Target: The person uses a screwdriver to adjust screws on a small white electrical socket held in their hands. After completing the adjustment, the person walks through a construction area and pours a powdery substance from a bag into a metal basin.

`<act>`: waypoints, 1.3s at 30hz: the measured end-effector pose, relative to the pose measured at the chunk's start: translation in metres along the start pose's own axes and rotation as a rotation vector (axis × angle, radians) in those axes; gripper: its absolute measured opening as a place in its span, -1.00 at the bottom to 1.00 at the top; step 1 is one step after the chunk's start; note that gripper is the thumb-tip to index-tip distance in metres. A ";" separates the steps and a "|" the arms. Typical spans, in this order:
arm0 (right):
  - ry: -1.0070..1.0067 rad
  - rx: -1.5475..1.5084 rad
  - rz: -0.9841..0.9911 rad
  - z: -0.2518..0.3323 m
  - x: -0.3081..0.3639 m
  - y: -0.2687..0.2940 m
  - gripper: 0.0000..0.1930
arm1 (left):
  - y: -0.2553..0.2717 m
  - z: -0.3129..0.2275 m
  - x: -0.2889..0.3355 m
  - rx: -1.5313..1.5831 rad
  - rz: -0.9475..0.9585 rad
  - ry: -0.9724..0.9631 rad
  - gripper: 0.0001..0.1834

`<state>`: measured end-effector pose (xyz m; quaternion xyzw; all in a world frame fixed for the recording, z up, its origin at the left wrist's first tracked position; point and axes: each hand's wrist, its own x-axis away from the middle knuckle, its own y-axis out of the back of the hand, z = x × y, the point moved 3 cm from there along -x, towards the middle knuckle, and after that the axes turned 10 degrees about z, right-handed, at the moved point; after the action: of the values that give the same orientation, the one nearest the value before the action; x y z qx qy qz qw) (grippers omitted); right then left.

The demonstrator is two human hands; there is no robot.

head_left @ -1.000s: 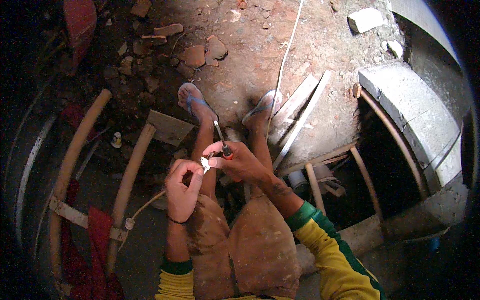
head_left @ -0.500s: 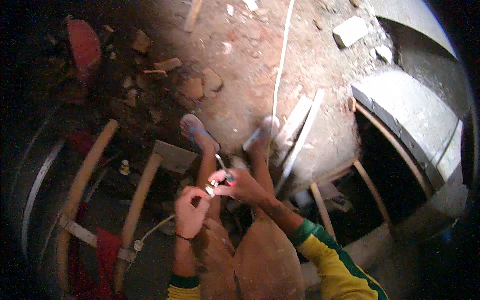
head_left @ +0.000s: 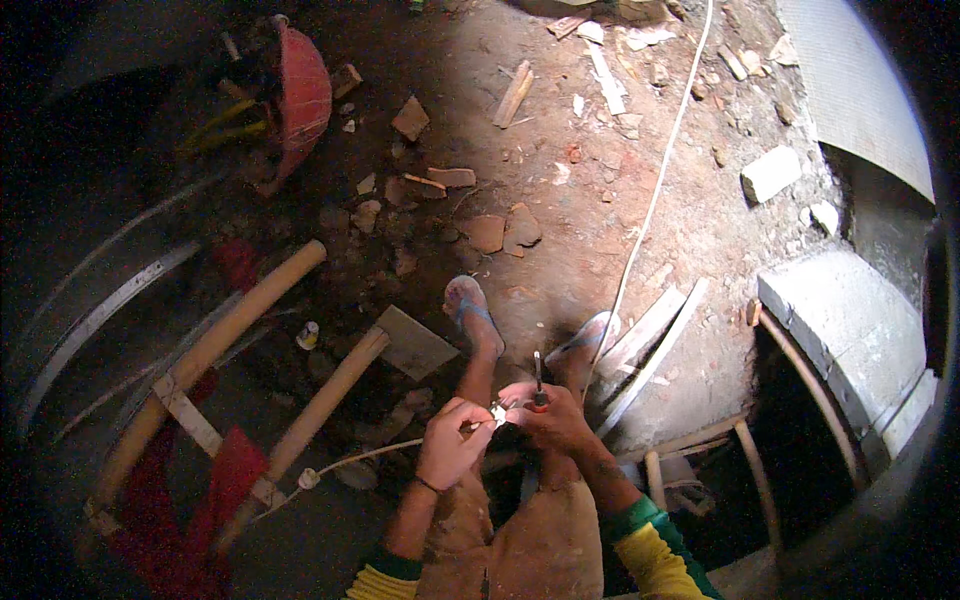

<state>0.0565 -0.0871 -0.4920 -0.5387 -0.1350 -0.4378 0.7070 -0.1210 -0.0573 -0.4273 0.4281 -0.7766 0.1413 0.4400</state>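
Close together over my legs, both hands work at a small white piece, whose exact kind is too small and bright to make out. My left hand is closed, pinching it between thumb and fingertips. My right hand meets it from the other side with the fingertips. A screwdriver is also gripped in the right hand, its metal shaft pointing away from me and its red and black handle mostly hidden by the fingers. A pale cable runs from the left toward my left hand.
Wooden ladder-like frames lie left, with red cloth on one. A small white fitting sits on the cable. Boards and a long white cord lie right. Broken bricks, a red basin and a concrete slab surround me.
The whole view has shifted, so the surroundings and hands appear farther right and lower. The screwdriver shaft has swung from leaning left to nearly straight ahead. Both hands stay at the white piece.
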 end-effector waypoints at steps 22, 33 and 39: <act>-0.057 0.152 -0.095 0.004 -0.005 -0.012 -0.74 | -0.001 0.011 -0.003 0.078 -0.140 0.102 -0.89; -0.017 0.127 -0.114 0.010 -0.003 -0.016 -0.72 | 0.001 0.022 0.001 0.152 -0.044 0.080 -0.88; 0.032 0.099 0.022 0.021 0.000 -0.014 -0.74 | -0.007 0.032 0.002 0.323 0.083 0.171 -0.63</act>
<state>0.0515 -0.0687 -0.4747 -0.4974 -0.1390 -0.4313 0.7398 -0.1338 -0.0817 -0.4446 0.4474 -0.7206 0.3179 0.4236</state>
